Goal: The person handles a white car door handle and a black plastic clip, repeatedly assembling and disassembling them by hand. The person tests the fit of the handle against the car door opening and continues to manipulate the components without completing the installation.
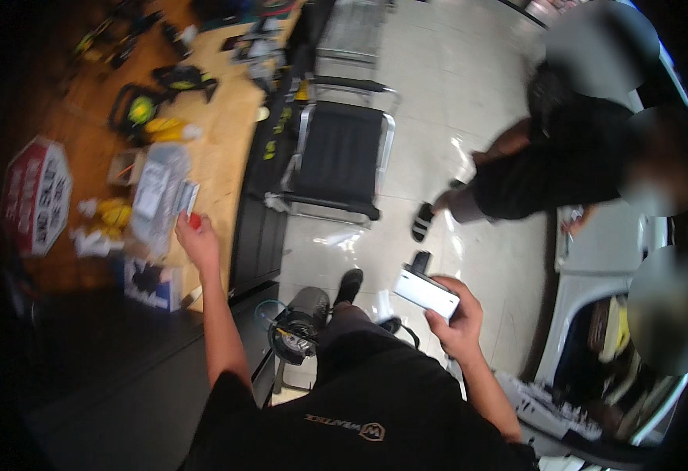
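- At the left of the head view, over the edge of the wooden bench (230, 133), the left hand (200, 242) reaches toward a small grey-and-white item (188, 196), with a small red piece (195, 220) at its fingertips. I cannot tell whether its grip is closed on either one; blur hides the contact.
- Just beyond that hand lies a clear plastic pack (156, 226), with a blue-and-white box (152, 284) nearer the person. A hasty pull could catch the pack's loose film and drag it along, or knock the red piece off the edge.
- Right of centre, well away from the bench, the right hand (460, 318) has its grip clamped on one end of a white box-shaped object (426, 293), thumb on the near side. A black part (418, 263) juts out beyond its far side.
- That object hangs over the tiled floor (430, 102) with nothing visible beneath to catch it; being held by one end, it could tip and slip if the thumb eases.
- Near it stands a co-worker (548, 169); a step closer or a swing of the arm could bump it loose.
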Tool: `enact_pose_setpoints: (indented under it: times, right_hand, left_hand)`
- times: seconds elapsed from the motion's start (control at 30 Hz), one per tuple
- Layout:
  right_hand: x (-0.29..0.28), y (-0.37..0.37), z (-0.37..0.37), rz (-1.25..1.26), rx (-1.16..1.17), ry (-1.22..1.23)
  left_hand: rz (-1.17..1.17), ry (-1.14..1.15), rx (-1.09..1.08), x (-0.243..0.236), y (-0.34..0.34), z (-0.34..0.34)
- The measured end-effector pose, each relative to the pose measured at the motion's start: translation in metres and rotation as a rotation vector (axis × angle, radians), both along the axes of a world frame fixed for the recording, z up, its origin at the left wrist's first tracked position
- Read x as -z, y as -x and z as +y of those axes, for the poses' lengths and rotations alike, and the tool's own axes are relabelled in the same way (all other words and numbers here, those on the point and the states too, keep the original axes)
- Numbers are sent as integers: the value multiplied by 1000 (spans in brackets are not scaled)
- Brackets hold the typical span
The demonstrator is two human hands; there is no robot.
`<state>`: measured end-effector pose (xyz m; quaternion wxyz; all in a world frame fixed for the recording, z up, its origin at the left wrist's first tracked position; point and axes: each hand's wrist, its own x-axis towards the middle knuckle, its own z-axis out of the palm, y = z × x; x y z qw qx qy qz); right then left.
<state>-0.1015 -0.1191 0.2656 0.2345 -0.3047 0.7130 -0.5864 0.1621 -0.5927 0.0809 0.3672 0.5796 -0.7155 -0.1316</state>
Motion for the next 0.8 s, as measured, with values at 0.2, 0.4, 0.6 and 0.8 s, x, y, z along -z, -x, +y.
enact_pose_setpoints:
  times: [0.2, 0.4, 0.6, 0.8]
  right_hand:
    - [-61, 32, 23, 185, -195, 27]
    - [-94, 23, 81, -102, 145, 396]
    - [-75, 8, 139, -383, 379, 674]
    - [-64, 9, 184, 507, 620, 434]
  left_hand:
    - [763, -1180, 1370, -186, 153, 238]
    - [749, -1126, 1476, -253, 215, 357]
    - [922, -1127, 1458, -278, 236, 433]
    - [911, -1123, 1432, -285, 242, 462]
